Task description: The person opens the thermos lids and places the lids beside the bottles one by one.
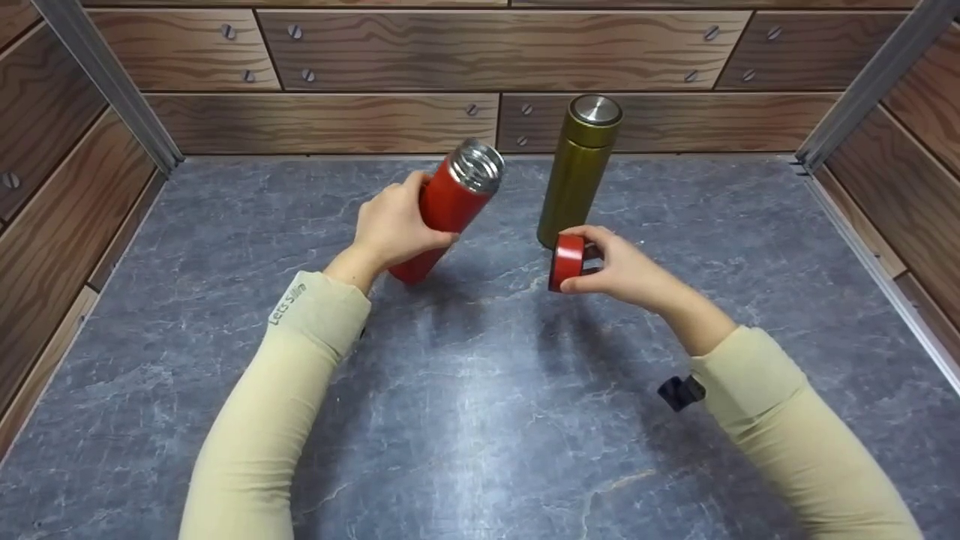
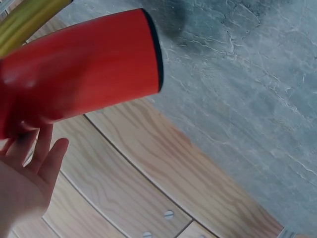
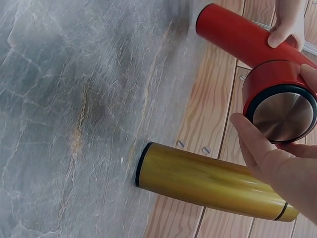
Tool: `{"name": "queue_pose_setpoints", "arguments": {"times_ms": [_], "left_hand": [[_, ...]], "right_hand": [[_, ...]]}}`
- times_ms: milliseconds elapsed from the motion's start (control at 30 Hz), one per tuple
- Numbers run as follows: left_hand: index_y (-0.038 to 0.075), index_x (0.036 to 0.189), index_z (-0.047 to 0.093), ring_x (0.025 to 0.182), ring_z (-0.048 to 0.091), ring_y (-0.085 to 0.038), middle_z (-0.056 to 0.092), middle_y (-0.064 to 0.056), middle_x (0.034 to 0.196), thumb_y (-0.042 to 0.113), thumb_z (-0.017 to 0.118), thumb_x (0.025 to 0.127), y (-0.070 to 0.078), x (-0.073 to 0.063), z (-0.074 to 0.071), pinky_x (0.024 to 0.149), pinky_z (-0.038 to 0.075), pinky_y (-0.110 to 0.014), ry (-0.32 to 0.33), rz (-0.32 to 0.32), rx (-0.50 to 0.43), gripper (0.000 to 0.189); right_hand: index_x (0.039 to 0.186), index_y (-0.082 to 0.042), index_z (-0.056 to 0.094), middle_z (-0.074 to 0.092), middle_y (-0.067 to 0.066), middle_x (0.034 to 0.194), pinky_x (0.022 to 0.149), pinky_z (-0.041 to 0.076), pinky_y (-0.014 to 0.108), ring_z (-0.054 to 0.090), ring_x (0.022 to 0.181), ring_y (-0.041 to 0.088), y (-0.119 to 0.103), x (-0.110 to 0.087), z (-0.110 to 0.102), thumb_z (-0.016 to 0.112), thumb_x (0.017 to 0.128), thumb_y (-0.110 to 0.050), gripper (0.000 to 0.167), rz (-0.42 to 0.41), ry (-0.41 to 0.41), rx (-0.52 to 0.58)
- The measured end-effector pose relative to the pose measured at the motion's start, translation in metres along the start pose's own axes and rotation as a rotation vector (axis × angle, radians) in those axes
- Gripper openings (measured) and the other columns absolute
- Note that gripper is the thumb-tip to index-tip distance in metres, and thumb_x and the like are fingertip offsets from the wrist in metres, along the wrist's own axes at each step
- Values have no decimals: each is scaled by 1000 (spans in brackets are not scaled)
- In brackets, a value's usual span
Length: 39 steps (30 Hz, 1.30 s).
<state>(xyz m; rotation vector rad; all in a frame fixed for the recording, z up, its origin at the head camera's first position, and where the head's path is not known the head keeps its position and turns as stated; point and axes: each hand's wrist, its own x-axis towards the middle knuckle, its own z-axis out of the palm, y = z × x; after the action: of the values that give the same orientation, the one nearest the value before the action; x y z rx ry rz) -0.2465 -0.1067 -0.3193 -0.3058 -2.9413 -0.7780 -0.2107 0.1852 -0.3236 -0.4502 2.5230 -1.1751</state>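
My left hand [image 1: 397, 223] grips a red thermos flask [image 1: 454, 201] round its upper body. The flask is uncapped and leans right, its threaded steel mouth showing. In the left wrist view, the red flask's dark-rimmed base [image 2: 156, 52] points toward the grey surface. My right hand [image 1: 619, 266] pinches the flask's red lid [image 1: 570, 259] between thumb and fingers, on its side and apart from the flask. A brushed steel disc in a black ring shows on the lid [image 3: 283, 116] in the right wrist view. Just behind the right hand stands a gold thermos flask [image 1: 577, 176], upright and capped.
The grey marbled tabletop [image 1: 465, 420] lies under both hands. Wood-patterned walls [image 1: 420, 52] close it in at the back and both sides, with metal posts at the corners. A black strap end [image 1: 681, 392] sticks out from the right cuff.
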Motion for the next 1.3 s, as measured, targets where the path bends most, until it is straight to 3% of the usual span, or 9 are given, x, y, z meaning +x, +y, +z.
{"name": "queue_pose_setpoints", "arguments": {"times_ms": [433,733,1300], "left_hand": [[19,124,50,102,61,-14,62,2,117,46,75,69,1,8,8,87,47,-37,104,-83,-179,66],[15,128,49,107,61,-16,60,-1,123,38,78,71,2,20,14,90,48,-33,133,-134,-329,68],[8,125,49,109,59,-21,59,-9,122,23,79,70,-14,31,24,93,48,-34,206,-131,-489,64]], "right_hand": [[137,-3,37,47,20,129,93,44,41,48,118,32,4,1,-1,71,77,-15,70,7,-8,-5],[137,-4,38,48,20,129,93,44,41,48,117,32,5,1,-1,72,77,-16,70,19,-8,-19],[138,-5,37,49,20,128,92,45,41,50,116,32,5,2,-2,72,77,-15,71,23,-10,-12]]}}
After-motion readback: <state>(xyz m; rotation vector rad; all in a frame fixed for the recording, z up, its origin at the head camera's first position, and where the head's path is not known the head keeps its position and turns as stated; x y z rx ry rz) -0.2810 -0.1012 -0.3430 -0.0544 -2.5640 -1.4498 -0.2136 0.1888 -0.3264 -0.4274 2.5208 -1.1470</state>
